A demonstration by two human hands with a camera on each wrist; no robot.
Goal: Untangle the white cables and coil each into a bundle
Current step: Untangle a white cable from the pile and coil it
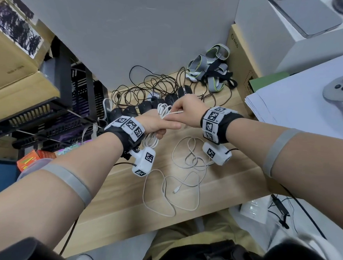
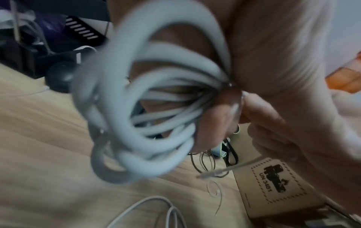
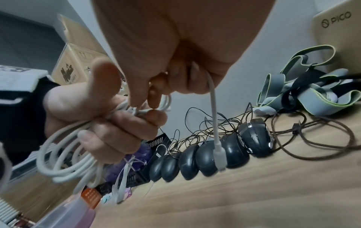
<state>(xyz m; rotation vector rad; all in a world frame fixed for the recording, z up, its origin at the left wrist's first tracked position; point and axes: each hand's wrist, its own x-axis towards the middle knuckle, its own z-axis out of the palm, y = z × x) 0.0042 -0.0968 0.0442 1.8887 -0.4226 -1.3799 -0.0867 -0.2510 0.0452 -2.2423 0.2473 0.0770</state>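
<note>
One cable nearly bundled, one still loose.
Our left hand (image 1: pixel 157 127) grips the coiled cable (image 1: pixel 151 138); right hand (image 1: pixel 188 109) pinches its free end (image 3: pixel 219 155); second cable (image 1: pixel 184 169) lies tangled on the table (image 1: pixel 233 171).

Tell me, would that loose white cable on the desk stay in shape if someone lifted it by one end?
Probably not. The loose cable lies in slack, overlapping loops on the desk, so it looks floppy and would likely trail. Its crossings might snag and lift together. The coil holds its shape only inside the left hand.
</note>
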